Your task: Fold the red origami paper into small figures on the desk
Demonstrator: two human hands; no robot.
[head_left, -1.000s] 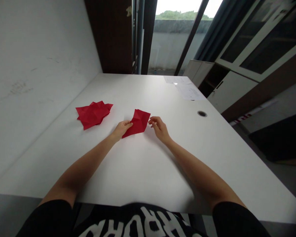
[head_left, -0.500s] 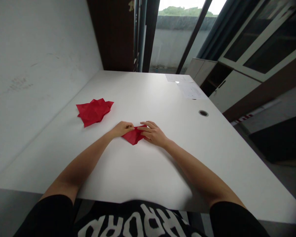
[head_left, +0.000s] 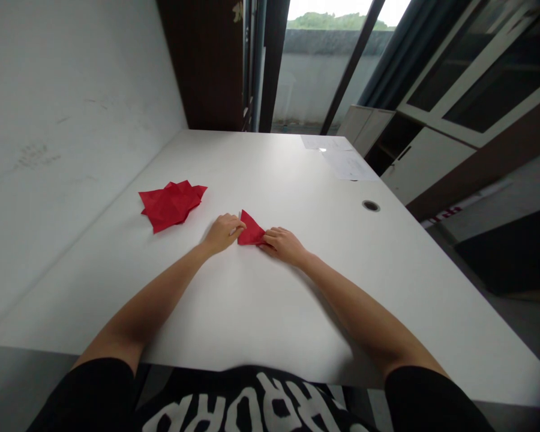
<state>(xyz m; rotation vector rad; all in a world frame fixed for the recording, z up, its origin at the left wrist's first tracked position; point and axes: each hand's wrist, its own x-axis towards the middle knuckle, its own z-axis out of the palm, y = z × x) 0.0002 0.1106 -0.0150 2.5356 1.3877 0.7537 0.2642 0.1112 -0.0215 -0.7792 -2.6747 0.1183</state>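
Observation:
A small folded piece of red paper (head_left: 251, 230) is on the white table, one pointed corner upward and away from me. My right hand (head_left: 282, 245) pinches its lower right corner between thumb and fingers. At the paper's left edge, my left hand (head_left: 225, 233) has its fingers curled and the thumb tip against the paper. The exact contact under the left fingertips is hard to see. Farther left lies a loose pile of creased red paper sheets (head_left: 173, 205) with corners pointing out all round, apart from both hands.
White printed sheets (head_left: 348, 165) lie at the table's far right, near a round cable hole (head_left: 371, 206). A wall (head_left: 81, 120) borders the table (head_left: 270, 324) on the left. Cabinets (head_left: 427, 162) stand beyond the right edge, and a glass door is behind.
The red paper has been turned, so its point now faces away instead of toward me. My right hand has shifted to its lower right corner, with its fingers drawn together.

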